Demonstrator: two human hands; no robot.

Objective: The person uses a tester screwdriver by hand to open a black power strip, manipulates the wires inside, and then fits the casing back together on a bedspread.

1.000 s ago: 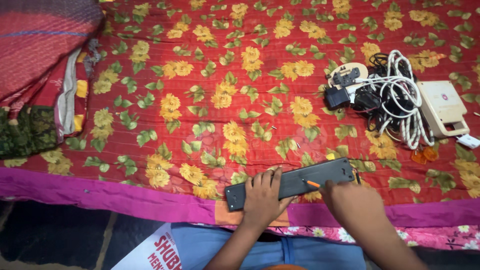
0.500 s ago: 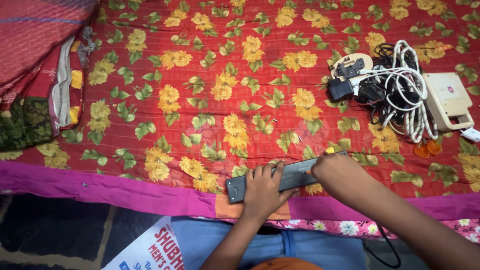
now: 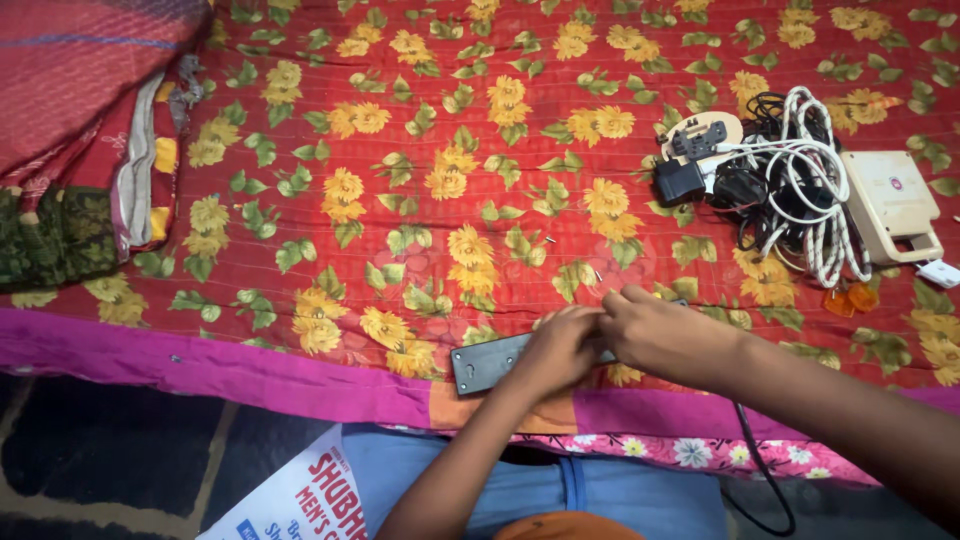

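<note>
A long black power strip (image 3: 484, 364) lies near the front edge of a red bedspread with yellow flowers (image 3: 400, 180). Only its left end shows. My left hand (image 3: 553, 350) grips its middle from the near side, fingers curled over it. My right hand (image 3: 662, 334) lies over the right part of the strip, with its fingertips meeting those of the left hand. Whatever lies between the fingers is hidden. Two small screws (image 3: 549, 239) lie on the cloth just beyond the hands.
At the back right sits a tangle of white and black cables (image 3: 806, 180) with a black adapter (image 3: 679, 182), a beige box (image 3: 889, 204) and small orange pieces (image 3: 850, 298). Folded fabrics (image 3: 80, 150) are piled at the left. A white printed bag (image 3: 300, 498) lies below the bed edge.
My right hand has slid left along the strip until it meets my left hand. The orange-tipped tool seen at the right hand earlier is out of sight.
</note>
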